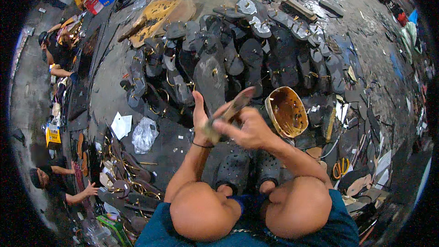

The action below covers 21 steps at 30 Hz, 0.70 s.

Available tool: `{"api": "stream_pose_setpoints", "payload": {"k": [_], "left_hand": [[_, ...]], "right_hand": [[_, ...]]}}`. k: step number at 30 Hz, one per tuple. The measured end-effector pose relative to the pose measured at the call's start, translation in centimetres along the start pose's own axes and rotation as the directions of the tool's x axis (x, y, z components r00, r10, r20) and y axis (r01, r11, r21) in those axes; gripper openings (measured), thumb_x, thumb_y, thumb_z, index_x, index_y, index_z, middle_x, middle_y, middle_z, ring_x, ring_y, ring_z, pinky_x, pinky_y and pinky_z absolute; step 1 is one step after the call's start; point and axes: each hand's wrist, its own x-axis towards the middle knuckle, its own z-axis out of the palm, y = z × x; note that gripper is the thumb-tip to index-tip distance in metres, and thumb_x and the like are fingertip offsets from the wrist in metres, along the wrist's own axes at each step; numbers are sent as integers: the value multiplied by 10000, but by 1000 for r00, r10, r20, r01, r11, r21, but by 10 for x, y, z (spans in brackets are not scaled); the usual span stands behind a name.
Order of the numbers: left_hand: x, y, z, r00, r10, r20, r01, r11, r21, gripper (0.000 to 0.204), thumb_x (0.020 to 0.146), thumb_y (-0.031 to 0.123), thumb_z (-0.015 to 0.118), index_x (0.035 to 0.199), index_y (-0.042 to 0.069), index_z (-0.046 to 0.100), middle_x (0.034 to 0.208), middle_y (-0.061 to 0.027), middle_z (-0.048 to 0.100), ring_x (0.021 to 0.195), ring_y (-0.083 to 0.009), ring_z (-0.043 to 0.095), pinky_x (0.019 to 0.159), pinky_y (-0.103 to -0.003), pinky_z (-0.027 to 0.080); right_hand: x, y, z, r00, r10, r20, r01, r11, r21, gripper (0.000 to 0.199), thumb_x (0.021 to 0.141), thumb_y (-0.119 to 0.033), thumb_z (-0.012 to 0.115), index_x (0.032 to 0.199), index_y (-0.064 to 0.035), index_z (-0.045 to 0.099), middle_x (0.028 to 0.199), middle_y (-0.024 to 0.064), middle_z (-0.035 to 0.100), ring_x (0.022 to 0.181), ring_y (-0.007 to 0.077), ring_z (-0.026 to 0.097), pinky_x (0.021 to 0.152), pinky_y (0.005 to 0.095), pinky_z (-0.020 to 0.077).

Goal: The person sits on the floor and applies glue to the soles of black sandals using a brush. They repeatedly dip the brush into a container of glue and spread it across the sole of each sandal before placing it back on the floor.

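My right hand (250, 129) is closed around a flat-handled brush (240, 100). Its blurred, pale bristle end reaches my left palm. My left hand (201, 118) has its thumb side raised. Its other fingers are mostly hidden, and they seem closed on something I cannot make out; a narrow brown edge shows below by the wrist. Just beyond my hands, a large dark sandal sole (210, 75) lies over a crowded pile of black sandals (251, 57), several with small metal studs. Right of my right hand stands a rounded tub (273, 114) smeared inside with brown glue-like stuff.
A yellow-stained basin (183, 9) stands behind the pile. A crumpled plastic bag (145, 135) and white paper (121, 126) lie left. Yellow-handled scissors (340, 168) rest among scraps at right. Two people (55, 180) sit along the left side; a third figure is farther back.
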Motion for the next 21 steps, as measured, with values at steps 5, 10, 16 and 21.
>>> {"api": "stream_pose_setpoints", "payload": {"k": [5,10,16,21], "left_hand": [[-10,41,19,970,205,130,-163,948,-273,696,876,689,484,1170,66,587,962,-107,682,800,-238,687,639,-362,591],[5,18,40,924,186,333,-193,981,-13,639,963,532,485,1364,36,458,1309,-113,571,1155,-237,580,976,-440,480],[-27,32,-58,918,382,109,-392,828,400,472,995,291,529,1389,51,432,1313,-122,567,1172,-270,568,1040,-408,429],[-61,53,-181,750,651,114,-184,40,982,490,898,313,668,1236,-28,572,1236,-197,604,1148,-318,578,1000,-402,431]], "right_hand": [[-15,27,-34,933,358,-27,-358,934,12,400,847,-411,730,911,-20,672,850,64,682,773,165,630,733,339,509],[-8,53,-39,905,413,-100,-386,898,210,261,873,-282,724,938,-36,668,866,-3,649,790,112,594,737,311,497],[102,93,-134,819,503,-278,-402,847,349,230,849,-235,728,928,-24,676,861,32,674,724,135,609,670,315,496],[102,138,-157,738,558,-380,-649,741,-172,310,813,-304,752,864,-4,694,820,47,681,729,159,625,663,324,479]]}}
